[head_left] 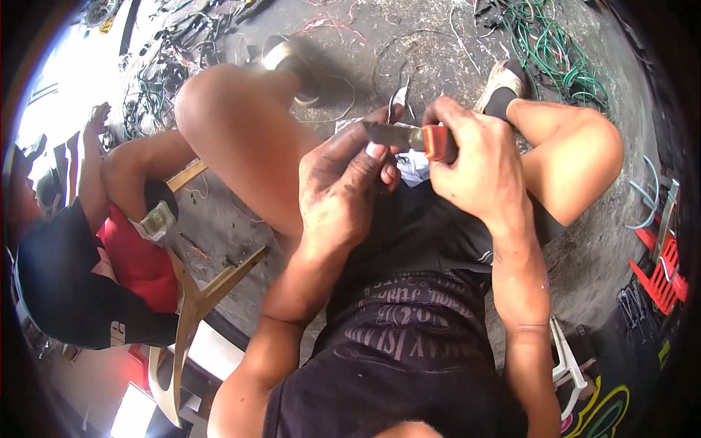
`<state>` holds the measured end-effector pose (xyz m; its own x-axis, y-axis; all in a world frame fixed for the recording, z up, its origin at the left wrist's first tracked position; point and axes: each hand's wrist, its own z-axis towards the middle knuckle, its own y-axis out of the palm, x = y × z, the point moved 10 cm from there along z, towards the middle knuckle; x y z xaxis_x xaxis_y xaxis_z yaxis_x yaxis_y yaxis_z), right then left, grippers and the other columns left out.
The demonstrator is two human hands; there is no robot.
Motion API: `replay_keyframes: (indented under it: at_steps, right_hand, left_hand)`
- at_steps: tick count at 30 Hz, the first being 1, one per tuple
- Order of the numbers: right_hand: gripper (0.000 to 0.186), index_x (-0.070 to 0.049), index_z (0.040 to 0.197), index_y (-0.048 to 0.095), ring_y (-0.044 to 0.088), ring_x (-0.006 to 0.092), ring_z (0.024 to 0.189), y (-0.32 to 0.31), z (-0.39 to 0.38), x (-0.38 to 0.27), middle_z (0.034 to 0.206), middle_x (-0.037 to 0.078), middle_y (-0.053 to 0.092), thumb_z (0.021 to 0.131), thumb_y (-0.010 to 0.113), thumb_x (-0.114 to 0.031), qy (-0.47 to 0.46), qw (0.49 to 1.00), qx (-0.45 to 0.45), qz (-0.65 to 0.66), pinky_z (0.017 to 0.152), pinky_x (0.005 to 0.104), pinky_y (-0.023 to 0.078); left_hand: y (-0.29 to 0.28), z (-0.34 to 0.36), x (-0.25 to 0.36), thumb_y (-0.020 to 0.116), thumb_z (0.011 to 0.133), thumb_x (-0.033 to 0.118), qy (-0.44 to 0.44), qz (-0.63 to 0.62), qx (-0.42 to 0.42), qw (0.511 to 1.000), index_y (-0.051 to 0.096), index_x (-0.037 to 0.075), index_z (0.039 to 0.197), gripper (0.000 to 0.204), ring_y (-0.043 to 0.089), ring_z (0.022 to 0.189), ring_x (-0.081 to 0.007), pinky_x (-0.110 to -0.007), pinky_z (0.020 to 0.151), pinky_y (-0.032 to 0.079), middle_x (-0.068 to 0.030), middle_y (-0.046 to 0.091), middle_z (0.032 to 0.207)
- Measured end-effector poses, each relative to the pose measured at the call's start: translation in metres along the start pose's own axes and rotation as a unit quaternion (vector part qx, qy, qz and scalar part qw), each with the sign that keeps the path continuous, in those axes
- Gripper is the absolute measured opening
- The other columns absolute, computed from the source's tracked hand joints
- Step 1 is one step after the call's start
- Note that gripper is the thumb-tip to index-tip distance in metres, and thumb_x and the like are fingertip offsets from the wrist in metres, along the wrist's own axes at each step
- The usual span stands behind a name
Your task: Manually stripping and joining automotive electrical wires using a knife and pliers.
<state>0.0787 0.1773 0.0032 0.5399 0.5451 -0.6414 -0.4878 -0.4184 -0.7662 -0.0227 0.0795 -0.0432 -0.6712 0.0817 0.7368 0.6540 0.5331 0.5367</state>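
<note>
My right hand (478, 164) grips a knife (409, 136) by its orange handle, the blade pointing left. My left hand (343, 186), smudged dark, pinches a thin grey wire (398, 98) that sticks up past the blade; the thumb rests near the blade's flat side. Both hands meet above my lap, between my bare knees. A scrap of white material (412, 166) shows just under the hands.
Tangles of green wire (555, 51) and mixed cables (168, 66) lie on the grey concrete floor. Another person in a black top and red shorts (139, 255) sits at left on a wooden chair (193, 306). A red crate (661, 270) stands at right.
</note>
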Motion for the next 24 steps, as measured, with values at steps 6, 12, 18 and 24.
replay_keyframes:
  at_steps: [6, 12, 18, 24]
  right_hand:
    - [0.022, -0.004, 0.084, 0.054, 0.061, 0.0363, 0.065, 0.004, 0.005, 0.001, 0.066, 0.016, 0.058, 0.063, 0.060, 0.000, 0.012, 1.000, -0.013, -0.015, 0.058, 0.0435, 0.047]
    - [0.019, -0.005, 0.081, 0.054, 0.060, 0.0376, 0.066, 0.007, 0.011, 0.003, 0.065, 0.016, 0.058, 0.065, 0.062, -0.002, 0.005, 0.999, -0.019, -0.047, 0.058, 0.0443, 0.046]
    - [0.019, -0.004, 0.095, 0.060, 0.065, 0.0402, 0.080, -0.029, 0.004, 0.094, 0.078, 0.023, 0.065, 0.080, 0.063, -0.016, 0.225, 0.957, 0.136, -0.126, 0.067, 0.0462, 0.050]
    - [0.011, -0.002, 0.090, 0.056, 0.053, 0.0228, 0.052, -0.018, 0.000, 0.033, 0.059, 0.012, 0.051, 0.079, 0.060, -0.003, 0.050, 0.998, 0.044, 0.004, 0.052, 0.0313, 0.042]
  left_hand:
    - [0.005, 0.002, 0.011, 0.055, 0.093, 0.004, 0.055, 0.107, -0.030, 0.992, 0.059, -0.011, 0.116, 0.028, 0.051, 0.066, -0.0084, -0.021, 0.059, 0.042, -0.0036, 0.057, 0.082]
    - [0.003, 0.002, 0.018, 0.053, 0.092, 0.002, 0.106, 0.218, -0.048, 0.969, 0.062, -0.010, 0.111, 0.024, 0.049, 0.062, -0.0084, -0.021, 0.056, 0.041, -0.0050, 0.056, 0.080]
    - [-0.001, -0.002, 0.014, 0.057, 0.090, 0.002, 0.032, 0.007, -0.005, 0.999, 0.060, -0.011, 0.114, 0.028, 0.051, 0.066, -0.0111, -0.022, 0.056, 0.041, -0.0078, 0.059, 0.086]
    - [-0.005, 0.005, -0.002, 0.057, 0.093, 0.009, -0.008, -0.052, -0.017, 0.998, 0.056, -0.009, 0.121, 0.033, 0.047, 0.063, -0.0099, -0.022, 0.056, 0.039, -0.0059, 0.058, 0.081]
